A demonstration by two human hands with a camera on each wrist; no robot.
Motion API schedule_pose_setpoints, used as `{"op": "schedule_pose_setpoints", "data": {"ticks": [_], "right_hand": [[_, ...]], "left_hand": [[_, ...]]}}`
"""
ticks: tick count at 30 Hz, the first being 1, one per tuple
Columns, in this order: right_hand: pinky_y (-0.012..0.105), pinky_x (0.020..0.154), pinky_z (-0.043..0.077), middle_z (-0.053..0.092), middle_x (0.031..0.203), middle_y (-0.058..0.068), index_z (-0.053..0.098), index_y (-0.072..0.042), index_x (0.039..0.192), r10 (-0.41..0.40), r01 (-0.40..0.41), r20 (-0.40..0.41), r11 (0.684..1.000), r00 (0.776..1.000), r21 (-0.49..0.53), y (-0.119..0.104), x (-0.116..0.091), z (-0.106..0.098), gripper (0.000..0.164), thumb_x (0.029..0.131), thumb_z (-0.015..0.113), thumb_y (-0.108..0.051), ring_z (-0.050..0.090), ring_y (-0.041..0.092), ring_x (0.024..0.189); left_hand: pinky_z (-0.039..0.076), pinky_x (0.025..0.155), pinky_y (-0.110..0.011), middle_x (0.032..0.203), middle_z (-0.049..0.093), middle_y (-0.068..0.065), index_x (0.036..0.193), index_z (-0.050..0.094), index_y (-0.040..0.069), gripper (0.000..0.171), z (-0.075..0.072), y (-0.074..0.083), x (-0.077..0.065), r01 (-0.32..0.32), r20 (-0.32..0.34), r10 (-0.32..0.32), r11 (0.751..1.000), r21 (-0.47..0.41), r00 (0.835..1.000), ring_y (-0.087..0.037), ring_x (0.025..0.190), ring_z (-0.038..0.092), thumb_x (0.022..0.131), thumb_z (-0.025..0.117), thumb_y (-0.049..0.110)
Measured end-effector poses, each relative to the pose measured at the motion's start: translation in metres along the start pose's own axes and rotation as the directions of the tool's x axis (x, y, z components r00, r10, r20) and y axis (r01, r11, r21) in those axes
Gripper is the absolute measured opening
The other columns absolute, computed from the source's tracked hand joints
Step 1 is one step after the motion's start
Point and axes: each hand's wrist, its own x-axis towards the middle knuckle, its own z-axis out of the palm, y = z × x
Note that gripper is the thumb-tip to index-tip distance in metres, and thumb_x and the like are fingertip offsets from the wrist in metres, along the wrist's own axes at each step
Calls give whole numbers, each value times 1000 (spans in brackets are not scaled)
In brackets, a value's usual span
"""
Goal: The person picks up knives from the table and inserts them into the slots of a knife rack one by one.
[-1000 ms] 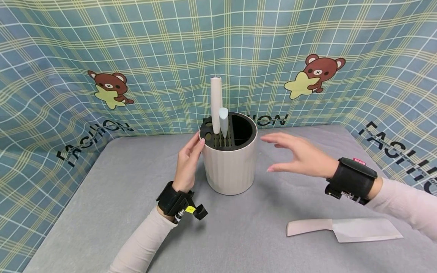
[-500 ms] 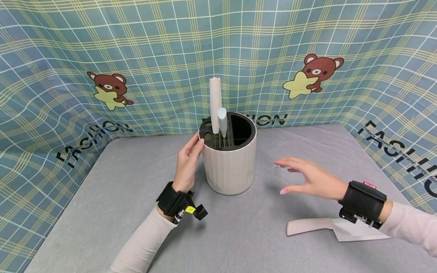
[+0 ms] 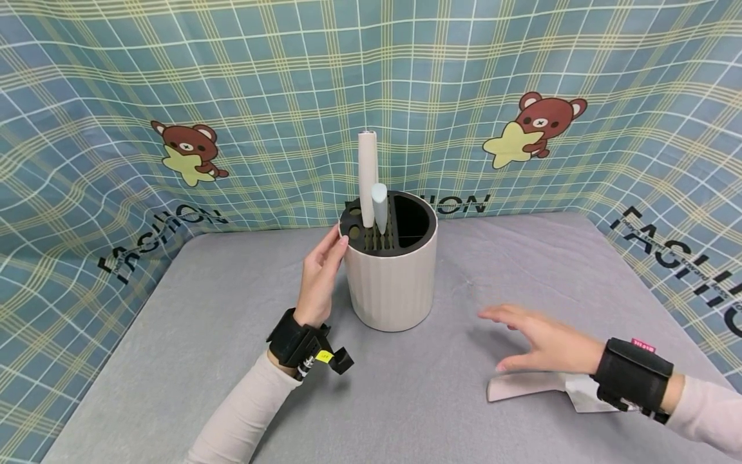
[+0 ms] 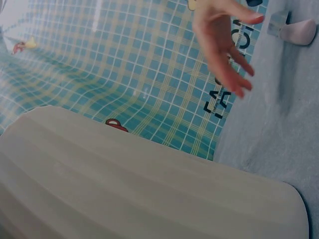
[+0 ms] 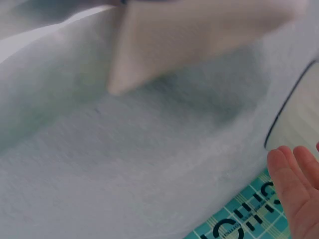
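Note:
A round cream knife holder [image 3: 391, 290] with a black slotted top stands upright on the grey cloth. My left hand [image 3: 317, 280] rests against its left side, thumb and fingertips at the rim. From the slots rise a tall cream handle [image 3: 367, 177] and a shorter pale blue handle [image 3: 379, 205]. On the right lies a cleaver with a pale pink handle [image 3: 522, 388] and a wide blade [image 3: 585, 394]. My right hand [image 3: 547, 341] hovers just over the cleaver, holding nothing, fingers extended and thumb apart. Its forearm and wrist hide much of the blade.
Behind the table hangs a blue plaid curtain [image 3: 278, 96] with bear prints and lettering. The holder's right side has a large dark compartment [image 3: 413, 222]. Grey cloth [image 3: 191, 341] covers the table. Black camera straps [image 3: 634, 377] sit on both wrists.
My right hand has moved down and to the right, from beside the holder to over the cleaver, now covering more of its blade. The left hand and holder have stayed put.

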Motion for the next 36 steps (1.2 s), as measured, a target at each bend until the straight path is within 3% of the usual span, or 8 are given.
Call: {"op": "schedule_pose_setpoints", "data": {"ticks": [4, 10, 17, 22, 28, 36], "right_hand": [[37, 91, 56, 58, 131, 7, 54, -7, 135, 15, -14, 36, 999, 999, -47, -1, -11, 8, 73, 80, 74, -50, 56, 26, 117], [30, 91, 55, 60, 127, 6, 56, -6, 132, 0, 2, 51, 999, 999, -38, 2, -22, 18, 73, 79, 74, -52, 57, 20, 114], [34, 90, 55, 60, 125, 7, 58, -6, 131, 23, -18, 87, 998, 996, -61, 1, -28, 23, 74, 77, 75, -54, 58, 23, 113], [33, 85, 57, 58, 120, 0, 61, -7, 127, 36, -26, 119, 996, 992, -89, 0, -29, 25, 68, 76, 77, -50, 57, 15, 108], [27, 73, 56, 54, 112, -7, 66, -9, 118, -20, 33, 114, 994, 993, -107, 2, -32, 29, 53, 75, 82, -36, 54, 5, 98], [24, 65, 55, 55, 105, -9, 69, -12, 107, -108, 116, 62, 984, 992, -134, 0, -32, 32, 46, 67, 87, -26, 53, 1, 91]], "left_hand": [[32, 119, -26, 157, 31, -4, 151, 33, 8, 54, 0, 0, 0, 4, 1, -4, 1000, 0, 1000, -13, 142, 33, 102, 51, 24], [32, 119, -26, 157, 31, -4, 152, 32, 9, 55, -1, -1, 0, -1, 9, 1, 1000, 0, 1000, -14, 142, 32, 102, 51, 25], [33, 119, -26, 157, 31, -5, 151, 32, 8, 55, -1, -1, 0, -10, 11, 10, 1000, -3, 1000, -15, 142, 33, 102, 51, 25], [32, 118, -24, 157, 31, -4, 152, 32, 9, 55, -1, -2, 0, 0, 12, 0, 1000, 5, 1000, -13, 142, 33, 102, 51, 26], [32, 119, -25, 157, 31, -4, 152, 32, 9, 56, -1, -1, 0, 6, 8, -6, 1000, 0, 1000, -13, 142, 32, 102, 51, 26], [32, 119, -24, 157, 31, -3, 152, 32, 10, 56, -2, -2, 0, 3, 5, -3, 1000, -1, 1000, -13, 142, 32, 102, 51, 26]]}}
